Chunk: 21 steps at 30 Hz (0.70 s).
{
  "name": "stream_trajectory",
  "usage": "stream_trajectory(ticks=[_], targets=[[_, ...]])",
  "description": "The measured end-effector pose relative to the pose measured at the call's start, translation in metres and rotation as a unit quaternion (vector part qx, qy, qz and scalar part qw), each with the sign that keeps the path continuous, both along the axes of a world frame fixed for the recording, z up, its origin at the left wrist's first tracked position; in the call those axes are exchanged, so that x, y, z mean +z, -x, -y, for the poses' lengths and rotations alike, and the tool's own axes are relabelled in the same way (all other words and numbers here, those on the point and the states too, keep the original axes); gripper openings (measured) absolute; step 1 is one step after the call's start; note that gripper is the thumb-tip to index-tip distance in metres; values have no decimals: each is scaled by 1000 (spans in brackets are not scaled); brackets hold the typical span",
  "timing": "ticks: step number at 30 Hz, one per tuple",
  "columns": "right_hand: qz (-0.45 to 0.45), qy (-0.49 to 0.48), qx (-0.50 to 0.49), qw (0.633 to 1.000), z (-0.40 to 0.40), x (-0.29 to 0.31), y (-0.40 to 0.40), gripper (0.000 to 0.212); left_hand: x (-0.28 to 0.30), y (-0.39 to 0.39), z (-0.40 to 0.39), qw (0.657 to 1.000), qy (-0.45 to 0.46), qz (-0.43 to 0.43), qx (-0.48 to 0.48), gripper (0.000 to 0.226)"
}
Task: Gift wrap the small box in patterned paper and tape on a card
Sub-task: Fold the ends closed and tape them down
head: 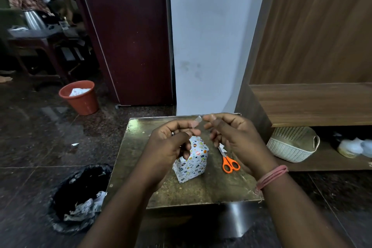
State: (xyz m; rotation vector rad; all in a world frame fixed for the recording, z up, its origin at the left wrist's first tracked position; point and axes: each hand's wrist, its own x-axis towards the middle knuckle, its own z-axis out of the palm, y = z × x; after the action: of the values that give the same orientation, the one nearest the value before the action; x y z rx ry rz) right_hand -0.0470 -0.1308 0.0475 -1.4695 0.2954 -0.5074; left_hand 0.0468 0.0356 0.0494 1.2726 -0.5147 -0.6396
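While our hands (198, 137) pinch a tape strip (196, 121) above the wrapped box (192, 162), orange scissors (230, 163) lie beside it on the surface (141, 147).

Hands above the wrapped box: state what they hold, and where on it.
Both hands pinch a small clear strip of tape, the left hand at its left end, the right hand at its right end. The wrapped box itself is not held.

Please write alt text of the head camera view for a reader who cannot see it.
Two hands, left hand and right hand, pinch a small strip of clear tape between them above a box wrapped in patterned paper on a small table. Orange scissors lie right of the box.
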Motion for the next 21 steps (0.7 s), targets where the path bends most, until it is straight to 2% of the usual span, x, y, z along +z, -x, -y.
stream_trajectory(ticks=[3,7,10,14,16,18,21], targets=[[19,-32,27,999,-6,-2,-3,26,-1,-1,-1,1000,-15,15,-6,24],[14,-42,31,999,-7,-5,-6,5,-1,-3,-3,999,-33,28,-8,26],[29,-47,29,998,-9,-3,-7,13,0,-10,-7,997,-56,49,3,31],[34,-77,18,996,-12,-4,-9,15,-3,-26,-17,989,-95,73,90,23],[13,-63,15,998,-14,-7,-10,5,-6,-30,-24,975,-147,129,102,17],[-10,-38,9,999,-16,-10,-10,3,-10,-33,-28,958,-216,167,84,19],[-56,61,5,997,-19,-9,-11,3,-15,-30,-27,949,-259,167,60,24]])
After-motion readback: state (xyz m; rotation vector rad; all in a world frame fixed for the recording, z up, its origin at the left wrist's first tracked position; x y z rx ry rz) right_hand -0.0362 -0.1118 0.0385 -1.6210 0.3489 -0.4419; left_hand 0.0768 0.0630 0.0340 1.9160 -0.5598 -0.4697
